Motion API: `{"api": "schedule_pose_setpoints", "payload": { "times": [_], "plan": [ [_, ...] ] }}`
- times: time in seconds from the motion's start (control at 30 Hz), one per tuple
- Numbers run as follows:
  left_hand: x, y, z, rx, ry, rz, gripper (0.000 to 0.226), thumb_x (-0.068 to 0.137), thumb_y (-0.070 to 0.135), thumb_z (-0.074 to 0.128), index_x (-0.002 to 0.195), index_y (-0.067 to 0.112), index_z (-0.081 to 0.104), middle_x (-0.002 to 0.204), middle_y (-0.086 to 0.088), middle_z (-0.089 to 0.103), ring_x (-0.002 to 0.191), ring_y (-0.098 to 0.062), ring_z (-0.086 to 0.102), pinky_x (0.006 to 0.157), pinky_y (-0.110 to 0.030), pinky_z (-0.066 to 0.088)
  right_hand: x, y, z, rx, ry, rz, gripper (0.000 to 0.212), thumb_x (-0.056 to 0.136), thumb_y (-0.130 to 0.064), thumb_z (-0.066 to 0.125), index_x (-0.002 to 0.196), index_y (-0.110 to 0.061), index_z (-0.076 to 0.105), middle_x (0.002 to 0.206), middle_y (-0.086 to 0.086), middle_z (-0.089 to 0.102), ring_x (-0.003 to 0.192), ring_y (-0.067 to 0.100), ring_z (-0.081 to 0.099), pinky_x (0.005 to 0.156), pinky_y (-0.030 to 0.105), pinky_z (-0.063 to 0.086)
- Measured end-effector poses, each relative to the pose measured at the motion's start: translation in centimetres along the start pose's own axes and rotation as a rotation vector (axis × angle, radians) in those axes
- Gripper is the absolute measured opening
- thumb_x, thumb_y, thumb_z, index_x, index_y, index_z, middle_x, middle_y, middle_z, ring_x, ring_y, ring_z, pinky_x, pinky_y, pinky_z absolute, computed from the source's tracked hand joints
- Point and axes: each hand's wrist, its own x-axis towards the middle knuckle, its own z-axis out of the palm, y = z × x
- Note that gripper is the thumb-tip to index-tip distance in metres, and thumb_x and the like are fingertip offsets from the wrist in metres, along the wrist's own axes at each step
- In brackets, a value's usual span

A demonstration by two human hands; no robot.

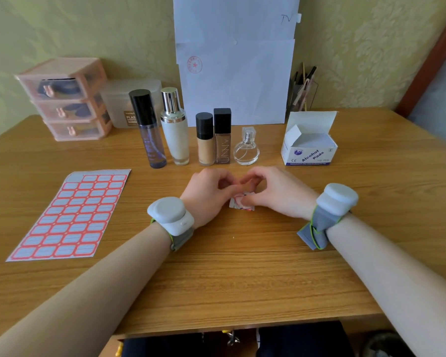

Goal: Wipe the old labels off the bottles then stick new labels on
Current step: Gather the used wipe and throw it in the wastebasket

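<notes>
Bottles behind sachet, beside pad box

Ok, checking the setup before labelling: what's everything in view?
bottles: five, purple, white, beige, brown, clear, row at back
label sheet: one, red, table left
alcohol pads box: one, white and blue, open, right of bottles
small packet: one, white, between the hands
drawer unit: one, pink, back left
plastic container: one, translucent, beside drawer unit
paper sheets: at least two, white, on wall
holder: one, clear, back right
table: one, wooden
wrist devices: two, grey, one per wrist
left hand, right hand: bare, fingers pinching the packet
</notes>
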Motion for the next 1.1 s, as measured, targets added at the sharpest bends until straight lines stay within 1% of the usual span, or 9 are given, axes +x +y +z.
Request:
{"api": "schedule_pose_setpoints", "payload": {
  "times": [0.07,0.2,0.33,0.47,0.67,0.77,0.93,1.0,1.1],
  "plan": [
    [-0.3,0.0,-0.3,-0.041,0.0,0.007,0.009,0.092,0.025,0.07,0.095,0.017,0.074,0.088,0.003,0.075,0.086,-0.013,0.068,0.082,-0.025,0.054,-0.3,-0.1,-0.1,0.01,-0.011,-0.021,0.02,0.074,-0.047,0.081,0.089,-0.038,0.07,0.078,-0.018,0.066,0.062,-0.012,0.053,0.055,0.013,0.034],
    [-0.8,-0.1,-1.0,-0.345,0.102,-0.089,0.014,0.096,0.03,0.064,0.097,0.017,0.07,0.077,0.002,0.078,0.072,-0.009,0.075,0.072,-0.022,0.06,-1.5,-0.5,-0.2,0.116,0.062,-0.07,0.013,0.074,-0.042,0.083,0.075,-0.031,0.074,0.063,-0.023,0.064,0.052,-0.002,0.049,0.051,0.012,0.037],
    [-0.6,-0.3,-0.9,-0.231,0.157,-0.126,0.013,0.098,0.03,0.062,0.097,0.021,0.07,0.077,0.004,0.077,0.069,-0.006,0.073,0.067,-0.015,0.057,-3.5,-1.6,0.1,0.028,0.106,-0.261,0.006,0.078,-0.034,0.081,0.077,-0.03,0.076,0.075,-0.015,0.066,0.06,0.005,0.052,0.061,0.024,0.044],
    [-0.6,-0.3,-0.3,-0.158,0.151,-0.116,0.01,0.097,0.025,0.062,0.096,0.02,0.071,0.075,0.006,0.076,0.069,-0.006,0.072,0.066,-0.012,0.056,-4.7,-2.5,0.7,-0.147,0.031,-0.394,0.006,0.087,-0.031,0.074,0.089,-0.028,0.079,0.08,-0.015,0.061,0.062,-0.006,0.046,0.061,0.029,0.041],
    [-0.8,-0.1,-0.4,-0.131,0.144,-0.119,0.01,0.097,0.026,0.062,0.095,0.02,0.071,0.075,0.007,0.075,0.068,-0.006,0.071,0.069,-0.019,0.057,-4.9,-2.8,0.9,-0.273,-0.177,-0.411,0.017,0.095,-0.033,0.062,0.104,-0.03,0.077,0.087,-0.019,0.052,0.079,0.0,0.045,0.072,0.032,0.044],
    [-1.0,-0.1,-0.4,-0.13,0.144,-0.111,0.011,0.096,0.026,0.063,0.092,0.02,0.071,0.075,0.007,0.076,0.068,-0.006,0.07,0.073,-0.02,0.057,-4.9,-2.6,0.8,-0.288,-0.193,-0.414,0.017,0.096,-0.03,0.062,0.104,-0.028,0.077,0.092,-0.016,0.059,0.081,0.0,0.045,0.076,0.035,0.046],
    [-1.1,0.0,-0.3,-0.119,0.126,-0.099,0.012,0.097,0.026,0.062,0.09,0.022,0.072,0.074,0.008,0.076,0.068,-0.004,0.07,0.076,-0.018,0.055,-5.6,-2.2,1.4,-0.264,-0.139,-0.437,0.015,0.094,-0.031,0.065,0.101,-0.03,0.078,0.092,-0.013,0.066,0.084,0.009,0.06,0.075,0.038,0.05],
    [-1.2,0.0,-0.3,-0.134,0.116,-0.1,0.012,0.097,0.026,0.062,0.091,0.023,0.072,0.075,0.008,0.076,0.067,-0.002,0.069,0.07,-0.013,0.052,-5.2,-1.6,1.5,-0.113,-0.071,-0.361,0.009,0.091,-0.03,0.07,0.093,-0.031,0.079,0.085,-0.013,0.067,0.075,0.004,0.06,0.07,0.027,0.048],
    [-1.4,-0.1,-0.6,-0.223,0.098,-0.109,0.015,0.098,0.024,0.06,0.094,0.022,0.075,0.081,0.007,0.076,0.068,-0.002,0.071,0.064,-0.011,0.052,-4.1,-0.6,0.8,0.431,0.001,-0.054,0.006,0.09,-0.027,0.071,0.089,-0.024,0.077,0.062,-0.01,0.063,0.048,0.003,0.047,0.048,0.018,0.037]
  ]
}}
